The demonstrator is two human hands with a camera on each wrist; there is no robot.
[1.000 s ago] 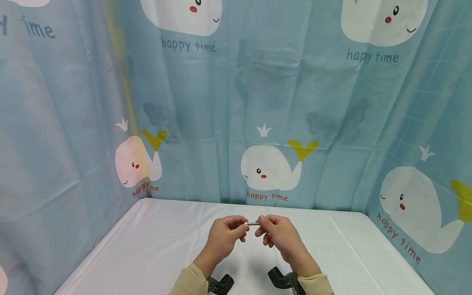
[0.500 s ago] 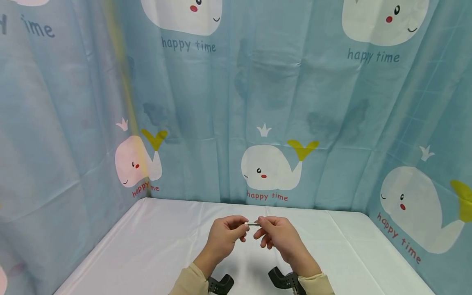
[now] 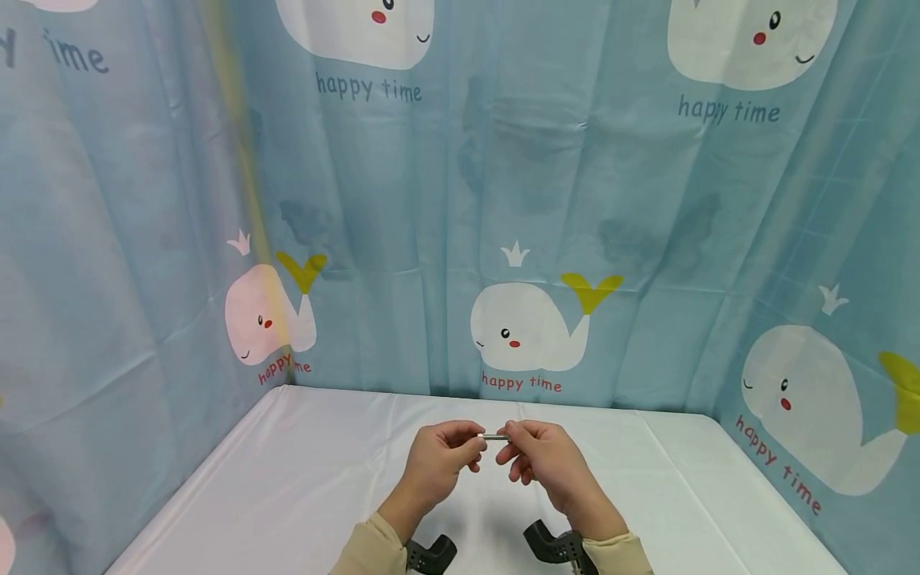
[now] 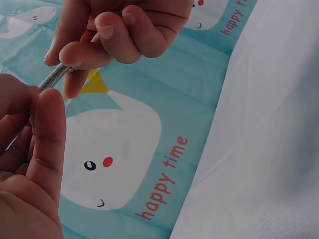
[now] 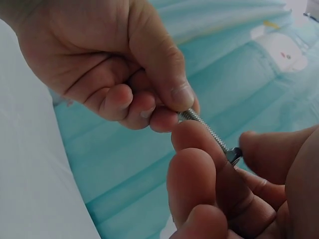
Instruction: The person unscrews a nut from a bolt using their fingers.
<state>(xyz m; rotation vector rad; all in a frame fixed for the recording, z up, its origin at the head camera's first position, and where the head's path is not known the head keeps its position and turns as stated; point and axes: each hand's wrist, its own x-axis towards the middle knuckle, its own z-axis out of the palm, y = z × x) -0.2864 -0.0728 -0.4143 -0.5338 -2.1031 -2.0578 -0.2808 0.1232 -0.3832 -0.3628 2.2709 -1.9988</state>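
Observation:
A thin silvery threaded bolt (image 3: pixel 496 437) spans the gap between both hands, held up over the table. My left hand (image 3: pixel 440 463) pinches one end of it between thumb and fingertips, which cover that end. At the other end my right hand (image 3: pixel 549 463) has its thumb and index finger around a small hex metal piece (image 5: pixel 233 156); I cannot tell whether this is the bolt's head or a nut. Bare threads (image 4: pixel 54 77) show between the fingertips in the left wrist view. The right hand's other fingers are loosely curled below.
A white cloth covers the table (image 3: pixel 287 479) under both hands. Blue curtains (image 3: pixel 402 319) with printed whales hang behind it and along both sides. Black wrist mounts (image 3: pixel 431 554) sit beside the beige sleeves (image 3: pixel 370 549).
The fingers of my right hand have shifted slightly at the bolt's end. My left hand stays where it was, and the bolt remains between the hands.

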